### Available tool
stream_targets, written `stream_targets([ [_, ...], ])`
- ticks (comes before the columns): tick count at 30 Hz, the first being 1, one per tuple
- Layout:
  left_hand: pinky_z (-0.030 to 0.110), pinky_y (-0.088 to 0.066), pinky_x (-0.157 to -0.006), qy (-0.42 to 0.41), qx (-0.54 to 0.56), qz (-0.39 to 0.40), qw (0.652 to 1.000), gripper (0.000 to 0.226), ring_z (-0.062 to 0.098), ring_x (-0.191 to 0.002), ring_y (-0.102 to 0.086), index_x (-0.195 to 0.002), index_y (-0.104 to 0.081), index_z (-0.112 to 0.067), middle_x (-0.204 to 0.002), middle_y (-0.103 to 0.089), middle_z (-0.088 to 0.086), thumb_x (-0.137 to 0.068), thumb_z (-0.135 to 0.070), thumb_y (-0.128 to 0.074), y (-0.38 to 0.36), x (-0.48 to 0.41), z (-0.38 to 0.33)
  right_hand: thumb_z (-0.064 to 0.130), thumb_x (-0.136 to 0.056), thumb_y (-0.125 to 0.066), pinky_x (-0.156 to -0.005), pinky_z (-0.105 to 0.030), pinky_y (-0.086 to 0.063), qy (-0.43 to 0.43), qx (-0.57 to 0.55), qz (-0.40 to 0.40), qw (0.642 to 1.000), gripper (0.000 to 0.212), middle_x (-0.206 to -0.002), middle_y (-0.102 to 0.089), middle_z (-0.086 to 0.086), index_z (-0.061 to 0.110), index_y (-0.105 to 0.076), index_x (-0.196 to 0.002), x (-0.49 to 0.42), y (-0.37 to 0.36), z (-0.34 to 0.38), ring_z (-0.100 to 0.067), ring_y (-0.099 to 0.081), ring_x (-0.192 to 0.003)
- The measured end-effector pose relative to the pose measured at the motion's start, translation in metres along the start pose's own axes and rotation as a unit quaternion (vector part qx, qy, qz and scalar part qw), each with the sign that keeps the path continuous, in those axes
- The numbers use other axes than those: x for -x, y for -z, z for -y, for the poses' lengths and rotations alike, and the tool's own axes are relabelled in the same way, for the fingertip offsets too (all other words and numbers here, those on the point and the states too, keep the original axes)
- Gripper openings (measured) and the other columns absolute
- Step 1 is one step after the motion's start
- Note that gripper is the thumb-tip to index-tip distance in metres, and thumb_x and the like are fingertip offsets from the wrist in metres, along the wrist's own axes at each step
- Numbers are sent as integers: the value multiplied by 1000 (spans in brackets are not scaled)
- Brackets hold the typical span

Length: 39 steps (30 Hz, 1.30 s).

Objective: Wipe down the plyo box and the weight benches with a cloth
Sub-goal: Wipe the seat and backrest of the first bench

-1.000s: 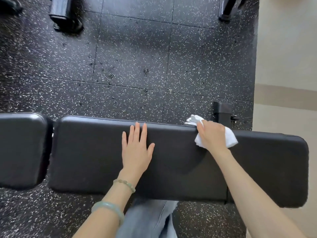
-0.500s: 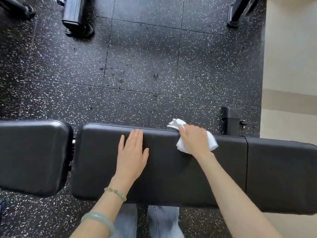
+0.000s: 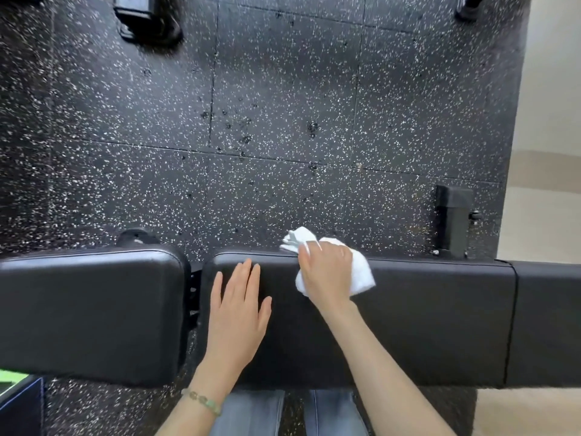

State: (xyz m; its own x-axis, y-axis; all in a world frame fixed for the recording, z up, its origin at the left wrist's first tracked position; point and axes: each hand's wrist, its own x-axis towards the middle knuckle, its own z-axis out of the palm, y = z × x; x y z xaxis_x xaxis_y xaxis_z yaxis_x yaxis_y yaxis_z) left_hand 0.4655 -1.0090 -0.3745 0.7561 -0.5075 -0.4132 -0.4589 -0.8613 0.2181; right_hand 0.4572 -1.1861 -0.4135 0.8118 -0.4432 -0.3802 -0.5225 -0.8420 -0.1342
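Observation:
A black padded weight bench lies across the view: a long back pad [image 3: 424, 316] and a shorter seat pad [image 3: 88, 313] to its left, with a gap between them. My right hand [image 3: 327, 272] presses a crumpled white cloth [image 3: 363, 275] onto the far edge of the long pad, fingers curled over it. Part of the cloth pokes out past the pad's far edge. My left hand [image 3: 237, 309] rests flat on the long pad near its left end, fingers straight.
Black speckled rubber floor tiles [image 3: 283, 121] stretch beyond the bench. A black bench foot [image 3: 452, 221] stands behind the pad at the right. Another machine's base [image 3: 144, 20] sits at the top left. Beige floor [image 3: 547, 152] runs along the right. A dark box corner [image 3: 19, 401] shows at the bottom left.
My right hand has slid the cloth leftward along the pad's far edge, closer to my left hand. The view has shifted left along the bench.

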Motion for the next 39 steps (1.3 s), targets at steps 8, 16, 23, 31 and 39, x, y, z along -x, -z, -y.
stream_targets([
  [8,50,-23,-111,2,8,-6,1000,52,27,-130,-42,-130,-52,-3,-139,-48,15,-91,-34,-36,8,-3,33,35,-90,-34,-60,-34,-40,102,-13,8,995,32,-64,-59,2,23,-62,-79,-1,-4,61,-24,-55,-61],
  [16,52,-26,-110,23,19,-1,1000,52,27,-133,-39,-135,-48,-4,-144,-42,14,-92,-33,-37,8,6,36,24,-84,-35,-49,-36,-40,46,88,4,995,30,-59,-55,-4,16,-58,-66,-7,20,-66,-30,-53,-56],
  [23,51,-26,-110,69,43,-6,997,55,24,-131,-41,-134,-47,0,-141,-46,13,-91,-33,-35,3,9,29,34,-90,-38,-62,-35,-37,39,-27,17,999,32,-64,-59,-2,23,-63,-75,2,-7,41,-28,-54,-63],
  [31,42,-18,-113,121,93,5,988,60,15,-136,-32,-142,-37,-7,-147,-40,4,-87,-31,-35,4,8,30,49,-90,-10,-78,-41,-38,249,-62,138,957,58,-99,-65,-3,28,-56,-118,-17,-2,97,-28,-58,-93],
  [39,46,-24,-110,120,82,18,989,62,16,-134,-35,-140,-40,-3,-146,-40,7,-84,-27,-37,6,8,31,55,-88,-13,-77,-42,-45,185,-32,183,965,55,-93,-65,-3,27,-55,-110,-24,12,-7,-30,-61,-89],
])
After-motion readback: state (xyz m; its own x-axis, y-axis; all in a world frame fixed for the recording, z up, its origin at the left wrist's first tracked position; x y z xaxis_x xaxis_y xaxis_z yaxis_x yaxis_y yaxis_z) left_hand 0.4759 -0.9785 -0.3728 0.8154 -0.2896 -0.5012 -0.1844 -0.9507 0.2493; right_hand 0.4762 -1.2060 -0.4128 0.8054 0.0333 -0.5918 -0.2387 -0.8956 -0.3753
